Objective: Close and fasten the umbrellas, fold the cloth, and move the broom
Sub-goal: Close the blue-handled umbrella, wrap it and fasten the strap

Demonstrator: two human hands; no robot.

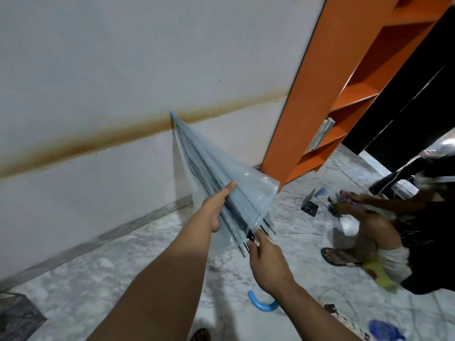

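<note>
Our left hand (218,207) lies along the folded canopy of the clear umbrella (221,183), fingers straight and pressed flat against it, thumb curled beneath. Our right hand (264,257) pinches something small at the canopy's lower rim, among the black rib ends; we cannot tell whether it is the strap. The umbrella's long axis runs from its blue handle (261,303), below our right wrist, up and away to the blue tip (173,115) against the wall (98,70). We judge the right hand nearer the fastening; wrapping must circle that axis.
</note>
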